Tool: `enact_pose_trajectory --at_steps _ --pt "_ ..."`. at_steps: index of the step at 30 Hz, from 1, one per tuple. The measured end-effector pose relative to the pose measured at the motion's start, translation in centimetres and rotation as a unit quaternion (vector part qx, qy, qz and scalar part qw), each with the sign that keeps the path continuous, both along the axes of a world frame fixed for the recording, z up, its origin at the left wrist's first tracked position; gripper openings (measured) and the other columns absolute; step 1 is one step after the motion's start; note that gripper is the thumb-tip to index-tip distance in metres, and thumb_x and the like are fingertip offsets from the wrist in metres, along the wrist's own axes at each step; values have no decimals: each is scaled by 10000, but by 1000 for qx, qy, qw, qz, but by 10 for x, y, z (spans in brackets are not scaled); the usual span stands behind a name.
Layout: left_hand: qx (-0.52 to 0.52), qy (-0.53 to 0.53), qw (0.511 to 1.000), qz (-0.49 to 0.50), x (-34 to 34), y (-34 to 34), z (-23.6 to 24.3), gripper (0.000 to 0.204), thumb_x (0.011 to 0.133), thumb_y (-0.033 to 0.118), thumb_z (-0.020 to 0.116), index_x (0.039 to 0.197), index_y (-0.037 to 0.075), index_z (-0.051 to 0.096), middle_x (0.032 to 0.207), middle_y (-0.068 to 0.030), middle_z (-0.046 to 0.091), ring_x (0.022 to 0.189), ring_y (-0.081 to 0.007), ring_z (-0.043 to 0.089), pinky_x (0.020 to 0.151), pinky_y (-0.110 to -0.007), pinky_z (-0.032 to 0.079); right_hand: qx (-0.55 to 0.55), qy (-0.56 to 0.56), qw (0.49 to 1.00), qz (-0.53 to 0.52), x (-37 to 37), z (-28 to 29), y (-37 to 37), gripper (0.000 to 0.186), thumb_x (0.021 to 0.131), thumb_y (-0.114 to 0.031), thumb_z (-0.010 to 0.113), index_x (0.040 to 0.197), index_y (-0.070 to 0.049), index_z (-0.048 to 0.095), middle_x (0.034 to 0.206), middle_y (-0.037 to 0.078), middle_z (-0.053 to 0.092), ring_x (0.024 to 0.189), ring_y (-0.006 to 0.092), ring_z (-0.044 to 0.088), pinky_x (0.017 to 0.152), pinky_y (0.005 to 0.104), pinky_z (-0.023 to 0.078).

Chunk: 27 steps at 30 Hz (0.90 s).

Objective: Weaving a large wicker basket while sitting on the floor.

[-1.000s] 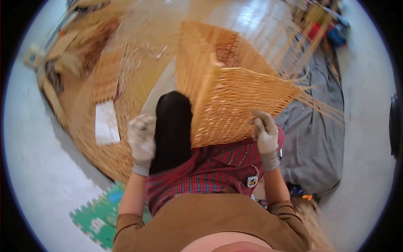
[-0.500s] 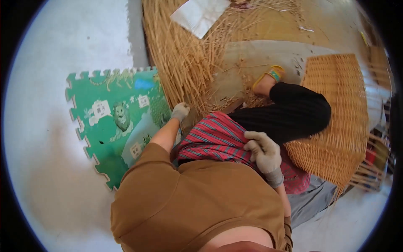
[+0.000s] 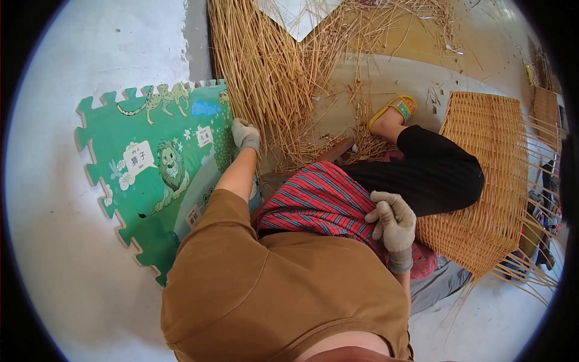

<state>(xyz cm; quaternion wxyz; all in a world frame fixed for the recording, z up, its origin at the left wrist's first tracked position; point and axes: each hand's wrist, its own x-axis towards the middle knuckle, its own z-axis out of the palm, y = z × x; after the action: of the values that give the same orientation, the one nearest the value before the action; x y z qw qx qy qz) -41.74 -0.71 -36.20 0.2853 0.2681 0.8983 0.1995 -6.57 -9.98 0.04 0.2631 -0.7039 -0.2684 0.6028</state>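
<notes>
On the floor at the person's left, a bundle of straw (image 3: pixel 265 78) fans out in long, pale golden stalks, loose and uneven, spilling from the top of the view down to the edge of a green foam mat (image 3: pixel 151 169). One gloved left hand (image 3: pixel 245 135) rests on the lower stalks where straw and mat meet, its fingers curled onto the strands; whether they pinch any cannot be told. One gloved right hand (image 3: pixel 393 221) lies on a red striped cloth (image 3: pixel 319 202) over the lap, fingers loosely bent and gripping nothing.

Half a second ago the left hand sat in much the same spot at the mat's edge, and the right hand was already on the cloth; a second ago both hands held a woven basket (image 3: pixel 482 181) up in front of the body. That single basket now lies on its side at the right, unfinished spokes sticking out, just beside the black trouser leg (image 3: pixel 434 172). One yellow sandal (image 3: pixel 395 110) shows beyond the knee.
</notes>
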Motion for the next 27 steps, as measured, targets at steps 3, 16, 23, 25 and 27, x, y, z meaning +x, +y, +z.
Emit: enact_pose_trajectory --at_steps 3,16,23,25,27 --pt "17 187 979 -84 -19 -23 -34 181 938 90 493 794 63 386 752 -74 440 631 -213 376 593 -411 368 1 6 1000 1 0 -1 0 202 1030 -85 560 1162 2 685 749 62 711 483 32 530 461 184 441" --pt "-155 -12 981 -120 -54 -2 -31 277 915 280 708 1063 56 639 1003 -163 687 917 -297 643 852 -419 538 16 -3 1000 -1 3 -3 -2 203 1034 -93 561 1163 0 688 742 57 708 480 36 539 448 188 443" --pt "-391 82 890 -219 -32 30 -6 264 1041 315 535 1125 90 643 1148 -59 667 1036 -245 622 935 -373 497 -1 6 1000 21 3 1 -5 202 1036 -95 560 1171 -20 689 749 41 709 480 30 534 456 184 445" --pt "-504 42 819 -271 -20 42 3 332 1075 300 410 1143 97 663 1314 11 644 1273 -188 544 1046 -329 434 1 4 1000 7 5 -5 -7 202 1036 -96 561 1173 -21 690 748 42 709 481 30 535 458 184 446" --pt "-473 129 776 -396 -91 34 -37 314 1071 292 427 1135 91 660 1285 -13 658 1224 -208 582 1014 -344 463 25 38 999 11 -1 -1 -1 203 1037 -97 561 1174 -22 691 747 42 708 482 30 536 459 184 447"
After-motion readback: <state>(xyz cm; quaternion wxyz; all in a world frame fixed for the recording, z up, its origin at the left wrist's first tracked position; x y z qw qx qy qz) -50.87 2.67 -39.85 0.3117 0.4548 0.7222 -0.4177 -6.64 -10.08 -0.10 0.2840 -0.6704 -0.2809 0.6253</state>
